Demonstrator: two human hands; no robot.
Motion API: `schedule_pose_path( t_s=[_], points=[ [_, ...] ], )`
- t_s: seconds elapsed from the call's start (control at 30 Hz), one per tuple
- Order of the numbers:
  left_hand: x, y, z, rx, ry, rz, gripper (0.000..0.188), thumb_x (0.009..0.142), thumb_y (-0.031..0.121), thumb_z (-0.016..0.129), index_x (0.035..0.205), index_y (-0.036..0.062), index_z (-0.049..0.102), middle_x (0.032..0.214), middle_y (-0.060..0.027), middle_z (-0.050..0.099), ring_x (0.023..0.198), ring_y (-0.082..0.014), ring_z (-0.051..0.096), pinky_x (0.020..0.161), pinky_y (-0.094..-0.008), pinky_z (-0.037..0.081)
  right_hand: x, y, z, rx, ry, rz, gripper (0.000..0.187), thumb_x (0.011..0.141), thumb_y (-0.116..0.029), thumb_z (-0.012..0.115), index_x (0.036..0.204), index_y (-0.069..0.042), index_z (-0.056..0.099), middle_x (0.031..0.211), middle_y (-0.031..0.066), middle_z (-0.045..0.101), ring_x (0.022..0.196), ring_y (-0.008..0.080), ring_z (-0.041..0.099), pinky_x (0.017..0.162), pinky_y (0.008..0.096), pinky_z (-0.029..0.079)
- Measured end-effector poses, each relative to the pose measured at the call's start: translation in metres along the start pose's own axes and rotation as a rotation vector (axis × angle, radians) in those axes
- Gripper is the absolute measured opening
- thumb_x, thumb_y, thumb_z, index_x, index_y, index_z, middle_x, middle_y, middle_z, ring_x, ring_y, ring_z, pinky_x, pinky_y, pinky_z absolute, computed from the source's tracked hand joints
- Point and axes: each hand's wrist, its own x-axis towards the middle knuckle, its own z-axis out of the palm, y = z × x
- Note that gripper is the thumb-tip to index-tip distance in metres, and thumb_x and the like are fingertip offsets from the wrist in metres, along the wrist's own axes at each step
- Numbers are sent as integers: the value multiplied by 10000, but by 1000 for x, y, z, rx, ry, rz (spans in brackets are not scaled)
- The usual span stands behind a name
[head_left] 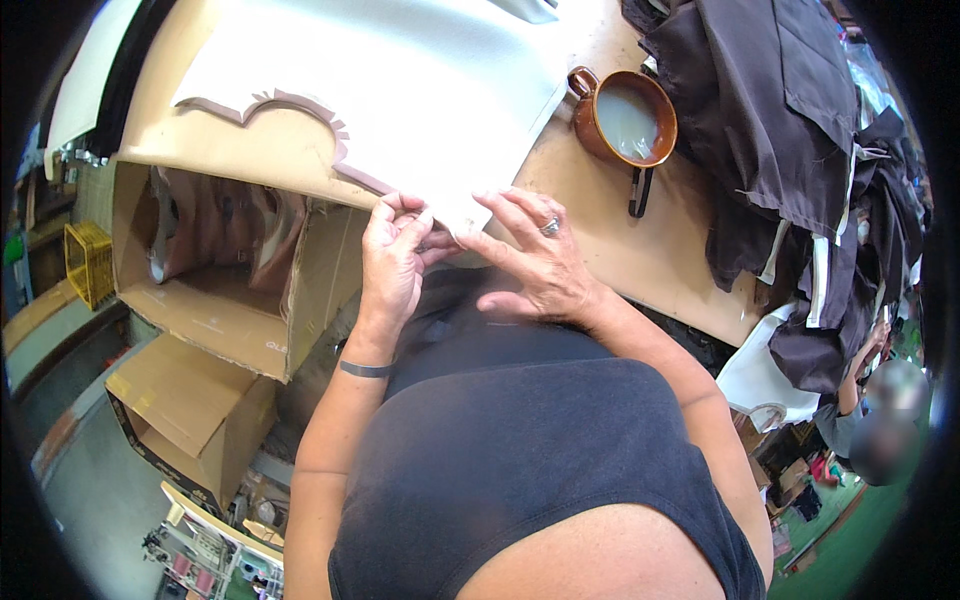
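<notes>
A large white sheet of leather-like material (420, 90) lies across a tan workbench (660, 250), with a pinkish notched border (300, 105) along its cut edge. My left hand (393, 255) pinches the sheet's near edge between thumb and fingers. My right hand (535, 260), wearing a ring, presses its fingertips on the same edge just beside the left. Both hands meet at the bench's front edge.
A brown mug of whitish liquid (625, 118) with a brush handle below it stands right of the sheet. Dark fabric pieces (800, 150) pile up at right. An open cardboard box with shoe parts (220, 250) sits under the bench at left. Another person (880, 420) is at lower right.
</notes>
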Motion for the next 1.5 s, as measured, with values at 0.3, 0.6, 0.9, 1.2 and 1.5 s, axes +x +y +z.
schedule_pose_path(
  t_s=[0.3, 0.6, 0.9, 1.2, 1.5],
  points=[
    [2, -5, -14, 399, -72, 311, 261, 816, -56, 461, 1061, 4, 393, 947, -101, 532, 852, -158, 568, 774, -278, 483, -3, 20, -56, -316, 266, 93, 439, 743, -522, 584, 980, -153, 597, 1321, 102, 387, 1205, 264, 343, 959, 426, 243],
    [23, 23, 6, 1356, -67, 1115, 318, 678, 3, 676, 974, 79, 589, 875, -79, 498, 807, -236, 507, 670, -331, 449, 9, 50, -103, -618, 36, 527, 504, 604, -387, 735, 1027, -140, 619, 1362, 81, 318, 1248, 274, 281, 965, 455, 288],
    [60, 30, 17, 1446, -164, 1307, 372, 669, 26, 695, 1017, 140, 625, 920, -32, 497, 847, -184, 486, 755, -320, 396, -3, 30, -114, -675, 56, 468, 433, 548, -351, 758, 893, -115, 644, 1322, 52, 383, 1217, 249, 328, 939, 404, 291],
    [69, 33, 18, 1505, -311, 1262, 319, 646, 107, 715, 935, 120, 580, 915, -40, 506, 856, -228, 475, 763, -340, 389, 13, 8, -75, -488, 259, 213, 204, 607, -145, 675, 797, -101, 612, 1198, 67, 497, 1032, 213, 468, 868, 373, 329],
    [73, 37, 23, 1563, -342, 1244, 270, 691, 182, 691, 925, 128, 569, 910, -35, 501, 851, -229, 476, 764, -358, 386, 40, 26, -10, -262, 301, 65, 533, 645, -45, 622, 1160, -93, 493, 981, 45, 544, 877, 188, 522, 765, 333, 373]
  ],
)
